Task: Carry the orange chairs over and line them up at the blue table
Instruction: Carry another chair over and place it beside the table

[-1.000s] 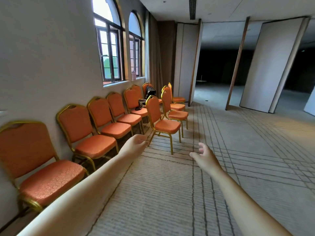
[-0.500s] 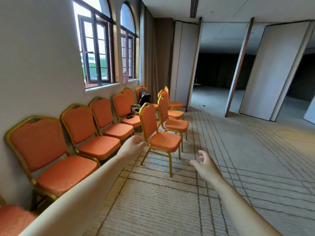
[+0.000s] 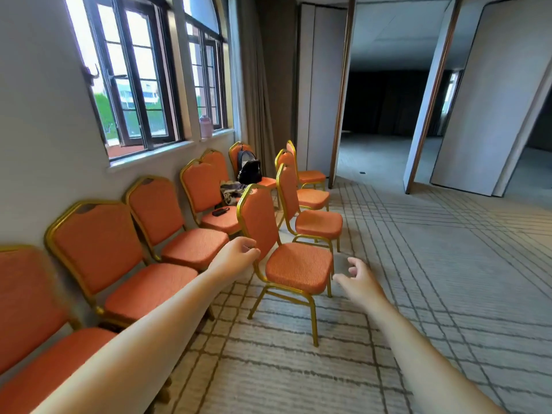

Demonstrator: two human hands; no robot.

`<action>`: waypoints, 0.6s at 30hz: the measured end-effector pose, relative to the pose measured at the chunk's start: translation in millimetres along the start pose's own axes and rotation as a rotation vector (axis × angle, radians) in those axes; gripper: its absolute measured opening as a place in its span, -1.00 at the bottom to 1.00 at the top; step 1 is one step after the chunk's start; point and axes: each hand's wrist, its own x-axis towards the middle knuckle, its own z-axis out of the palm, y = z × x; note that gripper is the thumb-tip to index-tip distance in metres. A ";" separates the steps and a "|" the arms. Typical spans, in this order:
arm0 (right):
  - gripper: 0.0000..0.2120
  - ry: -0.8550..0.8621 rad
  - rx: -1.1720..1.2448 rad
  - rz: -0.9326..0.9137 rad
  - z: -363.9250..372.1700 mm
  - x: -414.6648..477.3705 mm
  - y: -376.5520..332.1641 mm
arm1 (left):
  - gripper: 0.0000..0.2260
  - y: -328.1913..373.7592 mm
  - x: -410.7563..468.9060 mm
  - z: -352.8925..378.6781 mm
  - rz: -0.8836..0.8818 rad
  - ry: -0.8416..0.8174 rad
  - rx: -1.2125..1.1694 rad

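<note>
The left grip (image 3: 240, 253) is empty, its fingers loosely curled in towards the palm. It hangs just in front of the lower edge of the backrest of the nearest orange chair (image 3: 298, 268); whether a fingertip touches the gold frame there cannot be told. The right grip (image 3: 360, 277) is also empty, with fingers spread and slightly bent. It sits just beside the front right corner of that chair's seat, apart from it. Both bare forearms reach forward from the bottom of the view, one on each side of the chair.

This chair stands upright on the patterned carpet (image 3: 433, 294), its back towards the wall and its seat facing the room. Behind it, three more orange chairs (image 3: 318, 224) stand one after another in a line, facing the same way.

To the left, a row of orange chairs (image 3: 98, 246) stands along the wall under the windows (image 3: 134, 85), their backs close to it. On one seat in that row lies a small dark object (image 3: 220, 212). Further along there are a crumpled bundle (image 3: 231, 189) and a black backpack (image 3: 249, 170), which stands upright on a far seat. A pink bottle (image 3: 205, 127) stands on the windowsill. Beyond the chairs, tall partition panels (image 3: 493, 100) stand open onto a dark room.
</note>
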 end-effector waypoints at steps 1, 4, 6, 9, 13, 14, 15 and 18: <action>-0.34 0.005 0.007 0.001 5.7 33.1 -6.5 | -0.64 0.0 34.3 -1.3 0.002 0.005 0.003; -0.35 0.010 0.014 0.000 22.6 118.4 -19.9 | -0.64 -1.8 117.6 -1.5 0.000 0.003 -0.014; -0.36 0.004 -0.013 0.014 38.1 171.1 -27.3 | -0.65 -8.5 169.4 0.5 -0.009 -0.008 -0.034; -0.35 -0.021 -0.025 0.037 68.6 245.2 -35.4 | -0.66 -25.4 250.8 6.4 -0.040 -0.038 -0.043; -0.36 -0.031 -0.047 0.085 102.3 337.2 -37.3 | -0.65 -49.8 357.6 20.4 -0.080 -0.068 -0.059; -0.35 -0.026 -0.053 0.091 110.0 362.9 -36.1 | -0.65 -56.5 386.9 25.7 -0.081 -0.077 -0.062; -0.35 -0.017 -0.056 0.103 118.1 389.0 -33.8 | -0.64 -64.1 416.6 32.0 -0.082 -0.090 -0.064; -0.34 0.000 -0.048 0.164 139.6 455.9 -30.3 | -0.65 -78.1 498.8 49.9 -0.104 -0.150 -0.073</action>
